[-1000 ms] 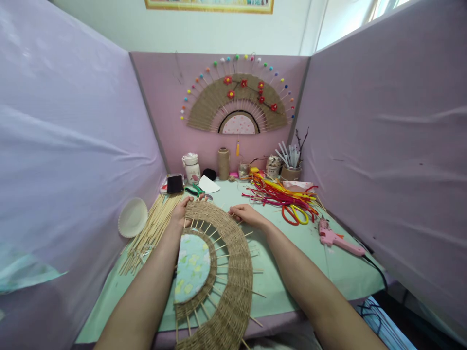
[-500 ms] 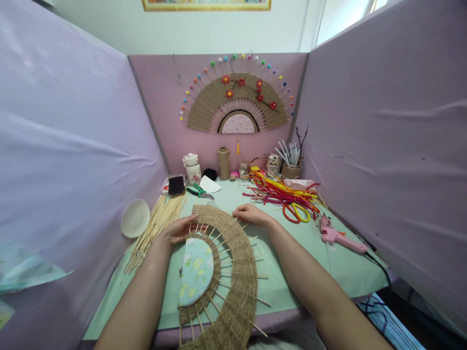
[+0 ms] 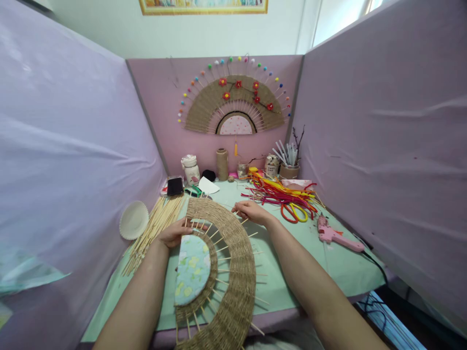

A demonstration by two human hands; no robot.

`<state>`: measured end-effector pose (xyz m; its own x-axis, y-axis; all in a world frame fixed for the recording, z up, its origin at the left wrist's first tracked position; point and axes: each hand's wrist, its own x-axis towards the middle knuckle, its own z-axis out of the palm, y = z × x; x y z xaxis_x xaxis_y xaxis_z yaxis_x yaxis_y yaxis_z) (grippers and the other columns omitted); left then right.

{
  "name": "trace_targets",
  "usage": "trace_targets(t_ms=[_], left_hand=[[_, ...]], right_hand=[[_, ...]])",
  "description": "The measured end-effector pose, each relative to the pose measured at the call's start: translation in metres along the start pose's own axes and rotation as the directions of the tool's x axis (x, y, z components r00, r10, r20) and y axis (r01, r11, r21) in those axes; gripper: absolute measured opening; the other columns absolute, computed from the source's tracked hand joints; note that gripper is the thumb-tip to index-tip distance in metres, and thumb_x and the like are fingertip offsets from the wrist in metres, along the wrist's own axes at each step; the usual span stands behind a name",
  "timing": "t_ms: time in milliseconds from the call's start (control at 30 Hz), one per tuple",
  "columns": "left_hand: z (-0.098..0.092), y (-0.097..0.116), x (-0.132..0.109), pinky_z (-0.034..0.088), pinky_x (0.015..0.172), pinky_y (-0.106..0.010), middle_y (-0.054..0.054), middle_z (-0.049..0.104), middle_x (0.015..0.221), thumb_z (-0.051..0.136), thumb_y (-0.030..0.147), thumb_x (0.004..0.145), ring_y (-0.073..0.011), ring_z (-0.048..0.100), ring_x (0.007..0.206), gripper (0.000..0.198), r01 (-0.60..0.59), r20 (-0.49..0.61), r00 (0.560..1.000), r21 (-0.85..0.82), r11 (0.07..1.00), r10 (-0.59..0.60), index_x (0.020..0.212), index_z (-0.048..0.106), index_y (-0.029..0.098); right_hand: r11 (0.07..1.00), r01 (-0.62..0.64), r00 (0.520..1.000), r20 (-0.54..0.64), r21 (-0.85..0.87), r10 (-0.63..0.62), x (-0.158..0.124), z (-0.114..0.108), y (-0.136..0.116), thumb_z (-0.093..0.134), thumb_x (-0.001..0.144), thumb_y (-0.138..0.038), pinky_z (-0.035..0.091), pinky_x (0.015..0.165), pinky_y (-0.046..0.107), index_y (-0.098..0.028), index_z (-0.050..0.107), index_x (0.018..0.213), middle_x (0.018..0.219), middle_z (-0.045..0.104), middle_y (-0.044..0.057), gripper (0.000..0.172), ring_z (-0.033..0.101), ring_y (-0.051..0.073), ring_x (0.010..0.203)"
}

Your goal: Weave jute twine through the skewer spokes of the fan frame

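Note:
A half-round woven jute fan [image 3: 239,262] on thin wooden ribs lies on the green table [image 3: 292,257], with a pale flowered fabric half-disc [image 3: 191,267] at its centre. My left hand [image 3: 177,234] rests on the fan's inner woven band near the top of the fabric piece, fingers curled over the ribs. My right hand [image 3: 251,212] pinches the fan's outer edge at its far end, fingers closed on the weave and rib tips.
A bundle of bamboo sticks [image 3: 156,226] and a white paper bowl [image 3: 133,219] lie at left. Coloured pipe cleaners [image 3: 284,197], a pink glue gun [image 3: 333,234], a twine spool [image 3: 221,164], jars and green pliers stand further back. A finished fan [image 3: 235,104] hangs on the back wall.
My left hand slid from the fan's far outer edge down onto the inner band. The fan turned slightly. My right hand stayed at the outer edge.

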<state>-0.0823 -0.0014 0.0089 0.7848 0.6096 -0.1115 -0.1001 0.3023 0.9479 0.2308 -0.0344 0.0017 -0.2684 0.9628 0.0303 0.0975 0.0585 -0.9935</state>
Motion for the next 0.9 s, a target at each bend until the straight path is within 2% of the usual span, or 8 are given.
trace_targets(t_ms=[100, 200, 300, 400, 567, 733, 800, 900], left_hand=[[-0.003, 0.0, 0.001, 0.056, 0.064, -0.031, -0.016, 0.073, 0.097, 0.073, 0.009, 0.065, -0.0247, 0.071, 0.075, 0.032, -0.052, -0.116, 0.992, -0.032, 0.998, 0.048, 0.096, 0.067, 0.012], [-0.005, 0.001, 0.003, 0.057, 0.065, -0.033, -0.014, 0.074, 0.092, 0.071, 0.007, 0.066, -0.0251, 0.071, 0.074, 0.031, -0.097, -0.198, 0.977, -0.061, 0.993, 0.083, 0.095, 0.066, 0.013], [-0.006, 0.003, 0.004, 0.056, 0.064, -0.031, -0.015, 0.074, 0.09, 0.069, 0.005, 0.066, -0.0246, 0.071, 0.072, 0.03, -0.104, -0.212, 0.973, -0.072, 0.992, 0.086, 0.096, 0.066, 0.011], [-0.007, 0.002, 0.005, 0.055, 0.064, -0.03, -0.015, 0.074, 0.09, 0.067, 0.005, 0.068, -0.0244, 0.071, 0.071, 0.028, -0.098, -0.198, 0.977, -0.072, 0.993, 0.082, 0.095, 0.067, 0.011], [-0.006, 0.003, 0.006, 0.055, 0.065, -0.03, -0.012, 0.074, 0.086, 0.067, 0.005, 0.069, -0.0239, 0.071, 0.073, 0.029, -0.103, -0.24, 0.967, -0.055, 0.993, 0.087, 0.098, 0.065, 0.012], [0.0, 0.007, 0.007, 0.055, 0.066, -0.031, -0.01, 0.074, 0.088, 0.069, 0.007, 0.069, -0.0229, 0.071, 0.073, 0.033, -0.131, -0.319, 0.94, -0.017, 0.991, 0.119, 0.101, 0.064, 0.014], [0.002, 0.008, 0.007, 0.055, 0.066, -0.03, -0.01, 0.074, 0.087, 0.069, 0.008, 0.069, -0.0225, 0.071, 0.072, 0.033, -0.138, -0.335, 0.934, -0.017, 0.99, 0.124, 0.101, 0.065, 0.013], [0.001, 0.009, 0.007, 0.055, 0.067, -0.03, -0.011, 0.074, 0.084, 0.069, 0.009, 0.068, -0.0217, 0.07, 0.071, 0.029, -0.158, -0.321, 0.936, -0.022, 0.987, 0.143, 0.097, 0.068, 0.01]], right_hand=[[0.998, 0.051, 0.998, -0.043, 0.025, -0.05, 0.0, 0.0, -0.004, 0.051, 0.077, -0.067, 0.022, 0.048, 0.023, -0.013, 0.067, 0.087, 0.055, 0.042, -0.005, 0.057, 0.03, 0.008, 0.048], [0.993, 0.115, 0.984, -0.136, -0.011, -0.116, 0.0, 0.0, -0.008, 0.052, 0.078, -0.065, 0.029, 0.051, 0.023, -0.013, 0.069, 0.086, 0.061, 0.049, -0.002, 0.056, 0.036, 0.008, 0.052], [0.984, 0.158, 0.963, -0.208, -0.078, -0.171, 0.0, -0.002, -0.012, 0.047, 0.081, -0.065, 0.033, 0.054, 0.024, -0.012, 0.07, 0.082, 0.062, 0.053, 0.0, 0.058, 0.041, 0.01, 0.055], [0.958, 0.179, 0.937, -0.259, -0.222, -0.235, -0.001, -0.005, -0.015, 0.041, 0.084, -0.064, 0.035, 0.056, 0.025, -0.012, 0.07, 0.079, 0.062, 0.055, 0.002, 0.06, 0.046, 0.012, 0.059], [0.89, 0.204, 0.902, -0.275, -0.408, -0.332, -0.004, -0.007, -0.017, 0.05, 0.084, -0.055, 0.036, 0.061, 0.027, -0.014, 0.07, 0.077, 0.062, 0.056, 0.002, 0.046, 0.049, 0.015, 0.063], [0.762, 0.292, 0.824, -0.253, -0.577, -0.507, -0.005, -0.007, -0.018, 0.052, 0.086, -0.048, 0.036, 0.065, 0.028, -0.017, 0.065, 0.068, 0.066, 0.058, 0.004, 0.038, 0.049, 0.016, 0.066], [0.775, 0.307, 0.803, -0.287, -0.552, -0.522, -0.005, -0.007, -0.018, 0.054, 0.085, -0.049, 0.036, 0.065, 0.029, -0.018, 0.064, 0.067, 0.066, 0.058, 0.004, 0.038, 0.049, 0.016, 0.066], [0.855, 0.326, 0.801, -0.362, -0.404, -0.477, -0.003, -0.008, -0.017, 0.058, 0.08, -0.054, 0.037, 0.065, 0.029, -0.018, 0.066, 0.067, 0.066, 0.059, 0.003, 0.039, 0.05, 0.016, 0.067]])
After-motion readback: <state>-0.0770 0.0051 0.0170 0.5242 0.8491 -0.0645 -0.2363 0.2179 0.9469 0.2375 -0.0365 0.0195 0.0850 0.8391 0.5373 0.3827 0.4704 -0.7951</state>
